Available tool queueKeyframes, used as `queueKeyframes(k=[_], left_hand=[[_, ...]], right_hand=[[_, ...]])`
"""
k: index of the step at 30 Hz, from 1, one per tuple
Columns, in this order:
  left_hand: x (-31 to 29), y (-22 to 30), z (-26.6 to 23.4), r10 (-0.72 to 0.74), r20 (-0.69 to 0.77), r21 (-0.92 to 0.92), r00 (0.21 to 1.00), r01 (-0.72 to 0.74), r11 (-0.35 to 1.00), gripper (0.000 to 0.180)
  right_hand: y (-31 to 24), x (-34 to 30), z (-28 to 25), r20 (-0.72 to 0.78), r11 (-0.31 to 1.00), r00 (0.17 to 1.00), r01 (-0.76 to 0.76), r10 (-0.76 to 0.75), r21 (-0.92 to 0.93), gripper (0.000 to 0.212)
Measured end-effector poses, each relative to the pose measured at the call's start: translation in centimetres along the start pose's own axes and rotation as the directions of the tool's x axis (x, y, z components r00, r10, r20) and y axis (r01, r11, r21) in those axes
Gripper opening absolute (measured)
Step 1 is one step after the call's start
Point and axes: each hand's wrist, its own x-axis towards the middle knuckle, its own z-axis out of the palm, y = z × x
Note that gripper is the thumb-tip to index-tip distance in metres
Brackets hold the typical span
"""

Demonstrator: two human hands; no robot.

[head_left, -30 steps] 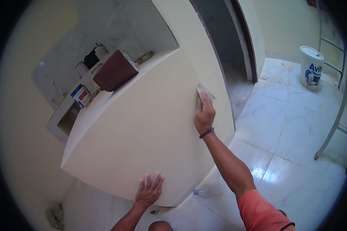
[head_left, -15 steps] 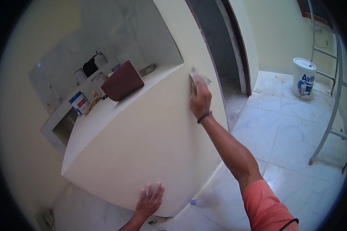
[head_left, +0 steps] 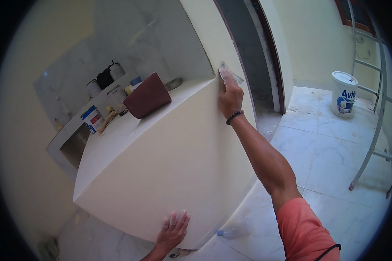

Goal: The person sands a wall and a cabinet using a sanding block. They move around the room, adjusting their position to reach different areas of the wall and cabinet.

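Observation:
My right hand (head_left: 231, 99) reaches up to the cream wall beside the counter's end, its fingers pressed over a dusty, grey-green sheet of sandpaper (head_left: 236, 78). The sheet lies against the wall surface, partly hidden under the fingers. Lower down, my left hand (head_left: 173, 232) rests with fingers stretched out on the smooth cream counter front (head_left: 170, 169), near its bottom edge. White dust coats those fingertips.
On the counter top stand a dark red box-like thing (head_left: 147, 96), a white and blue tub (head_left: 92, 118) and a shallow metal dish (head_left: 174, 83). A doorway opens right of the wall. Beyond are a paint bucket (head_left: 344, 95), a ladder (head_left: 370, 150) and a plastic bottle (head_left: 220, 233) on the tiles.
My right hand has slid the sandpaper upward along the wall, past the level of the counter's corner. My left hand stays on the counter front. The view has shifted slightly.

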Motion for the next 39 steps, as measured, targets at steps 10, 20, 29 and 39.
queueKeyframes(k=[10,20,29,39], left_hand=[[-0.2,0.1,0.2,0.004,-0.031,-0.037,1.0,-0.006,0.999,0.049],[0.0,-0.2,0.1,0.01,-0.036,-0.035,0.999,-0.012,0.999,0.048],[-0.5,-0.4,0.0,0.02,-0.041,-0.026,0.999,-0.021,0.999,0.047],[-0.6,-0.6,0.0,0.019,-0.048,-0.041,0.999,-0.021,0.999,0.047]], right_hand=[[-0.8,1.4,-0.3,0.069,1.0,0.997,0.023,-0.022,-0.006,0.053],[-0.3,0.4,-0.8,0.119,0.997,0.993,0.035,-0.026,-0.071,0.053],[0.9,-5.4,-2.7,0.108,0.994,0.989,0.106,-0.102,-0.036,0.038],[1.8,-6.0,-3.0,0.147,0.996,0.986,0.087,-0.084,-0.017,0.051]])
